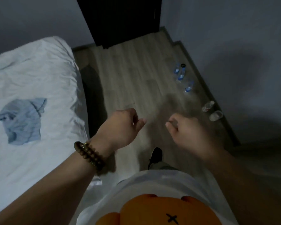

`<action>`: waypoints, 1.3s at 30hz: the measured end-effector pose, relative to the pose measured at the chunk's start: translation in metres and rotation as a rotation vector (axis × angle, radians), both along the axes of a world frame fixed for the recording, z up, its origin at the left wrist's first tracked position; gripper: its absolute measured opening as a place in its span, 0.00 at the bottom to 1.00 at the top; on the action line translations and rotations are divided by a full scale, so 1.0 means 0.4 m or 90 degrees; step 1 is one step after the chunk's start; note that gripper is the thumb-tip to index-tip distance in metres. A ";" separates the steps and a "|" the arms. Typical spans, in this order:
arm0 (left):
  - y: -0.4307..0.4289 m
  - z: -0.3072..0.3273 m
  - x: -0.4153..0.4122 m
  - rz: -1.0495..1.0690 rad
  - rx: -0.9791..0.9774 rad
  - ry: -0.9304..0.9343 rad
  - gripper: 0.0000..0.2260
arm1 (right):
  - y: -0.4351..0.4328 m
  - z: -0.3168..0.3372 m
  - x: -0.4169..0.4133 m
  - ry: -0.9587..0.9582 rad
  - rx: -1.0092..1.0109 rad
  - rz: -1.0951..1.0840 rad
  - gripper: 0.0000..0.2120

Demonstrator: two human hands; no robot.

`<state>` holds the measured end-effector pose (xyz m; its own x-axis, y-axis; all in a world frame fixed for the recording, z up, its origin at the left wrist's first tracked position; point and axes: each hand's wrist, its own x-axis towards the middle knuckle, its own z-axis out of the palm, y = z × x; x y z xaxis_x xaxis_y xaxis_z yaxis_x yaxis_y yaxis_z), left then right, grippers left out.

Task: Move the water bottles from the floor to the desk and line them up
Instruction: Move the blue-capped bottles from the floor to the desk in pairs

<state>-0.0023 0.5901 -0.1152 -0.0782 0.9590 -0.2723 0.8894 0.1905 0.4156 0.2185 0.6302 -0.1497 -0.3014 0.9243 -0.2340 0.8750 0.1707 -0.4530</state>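
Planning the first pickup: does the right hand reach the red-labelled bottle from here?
Probably not: the right hand is held high, apart from the red-labelled bottle on the floor, though nothing blocks it.

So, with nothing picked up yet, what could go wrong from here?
1. The blue-labelled bottles sit close together along the wall; grabbing one could knock its neighbours over.
2. The nearest bottle is clear and faint in this dim light, so the shoe might kick it.
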 end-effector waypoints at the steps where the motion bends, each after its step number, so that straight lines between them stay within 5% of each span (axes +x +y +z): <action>1: 0.055 0.013 0.002 0.000 -0.002 0.005 0.14 | 0.055 0.011 -0.008 0.002 -0.007 -0.001 0.11; 16: 0.752 -0.021 -0.163 -0.061 -0.025 -0.019 0.12 | 0.700 0.045 -0.148 -0.040 0.025 -0.047 0.11; 26: 1.329 -0.042 -0.366 -0.206 -0.040 -0.001 0.15 | 1.067 0.053 -0.324 -0.051 -0.019 -0.214 0.09; 39: 1.867 -0.140 -0.152 -0.399 -0.082 -0.009 0.13 | 1.446 -0.071 -0.170 -0.020 -0.070 -0.428 0.11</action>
<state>-0.0633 1.3368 -0.1713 0.4909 0.7815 -0.3850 0.8430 -0.3144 0.4365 0.1506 1.2085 -0.1782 0.3387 0.8785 -0.3369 0.7880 -0.4605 -0.4086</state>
